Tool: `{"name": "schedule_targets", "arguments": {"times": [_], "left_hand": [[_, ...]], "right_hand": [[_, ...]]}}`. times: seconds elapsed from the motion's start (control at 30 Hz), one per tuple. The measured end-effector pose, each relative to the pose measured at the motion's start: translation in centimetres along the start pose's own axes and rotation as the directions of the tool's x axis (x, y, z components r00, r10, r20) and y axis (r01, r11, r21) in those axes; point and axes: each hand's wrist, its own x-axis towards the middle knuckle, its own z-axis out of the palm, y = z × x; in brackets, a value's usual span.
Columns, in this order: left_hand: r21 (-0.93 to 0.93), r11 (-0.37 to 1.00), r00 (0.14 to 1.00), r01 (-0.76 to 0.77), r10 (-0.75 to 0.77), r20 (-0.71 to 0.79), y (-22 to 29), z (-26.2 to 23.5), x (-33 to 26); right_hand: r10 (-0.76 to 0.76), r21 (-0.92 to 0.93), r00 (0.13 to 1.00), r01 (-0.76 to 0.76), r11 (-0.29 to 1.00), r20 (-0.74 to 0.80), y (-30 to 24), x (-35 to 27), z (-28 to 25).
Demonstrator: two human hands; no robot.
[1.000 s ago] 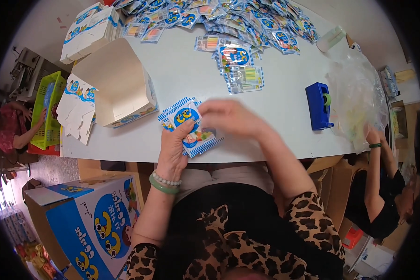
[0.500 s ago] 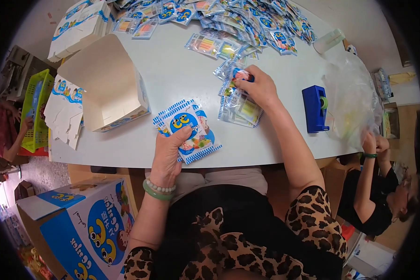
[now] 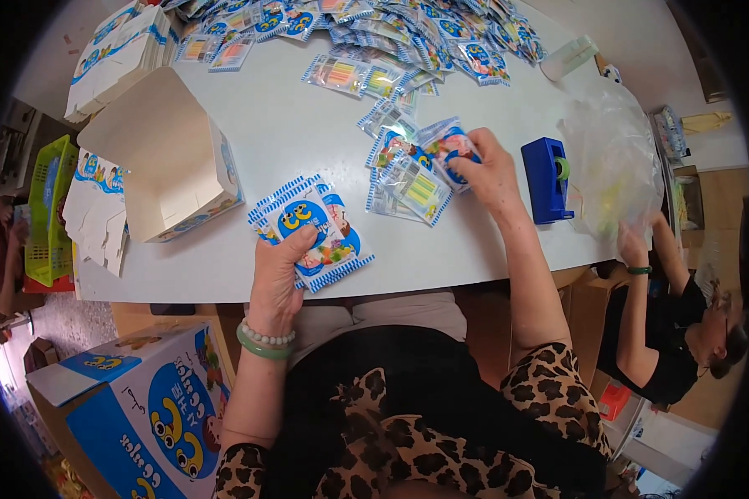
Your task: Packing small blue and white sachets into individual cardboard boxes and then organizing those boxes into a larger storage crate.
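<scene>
My left hand [image 3: 279, 270] is closed around a fanned stack of blue-and-white candy packets [image 3: 320, 220], thumb on top, over the table's near edge. Farther right, my right hand [image 3: 495, 170] pinches another candy packet [image 3: 449, 148] between thumb and fingers, slightly raised at the right side of a small group of loose packets [image 3: 416, 190]. Some of those lie with the clear side up, showing coloured sticks inside. An open carton [image 3: 171, 158] with a white inside stands left of my left hand.
A large heap of packets [image 3: 424, 37] covers the table's far side. Flat cartons [image 3: 121, 54] are stacked at far left, with more cardboard pieces [image 3: 98, 208] nearer. A blue tape dispenser [image 3: 545, 187] and a clear plastic bag [image 3: 612, 158] lie right. A co-worker's hand [image 3: 632, 245] touches the bag.
My right hand has moved right, carrying a packet away from the loose group. My left hand still grips its stack. The whole view has shifted slightly.
</scene>
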Motion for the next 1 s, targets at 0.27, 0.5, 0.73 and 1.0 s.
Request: {"name": "schedule_targets", "arguments": {"times": [0.27,0.5,0.73,1.0], "left_hand": [[0.019,1.0,0.999,-0.022,0.022,0.031,-0.2,-0.1,0.1],[0.012,1.0,0.999,-0.029,0.029,0.027,-0.3,-0.1,-0.1],[0.024,0.999,0.999,-0.03,0.029,0.04,-0.5,-0.4,0.0],[0.017,0.999,0.999,-0.034,0.034,0.036,-0.3,-0.4,-0.2]], "right_hand": [[-0.07,0.309,0.992,0.034,0.95,0.104,-1.0,-4.0,2.0],[0.014,-0.305,0.988,0.033,0.952,0.153,-2.8,-6.3,2.4],[-0.314,-0.212,0.947,0.322,0.923,0.071,-1.8,-7.4,2.9],[-0.345,-0.023,0.935,0.348,0.937,0.084,-4.4,-4.4,3.1]]}}
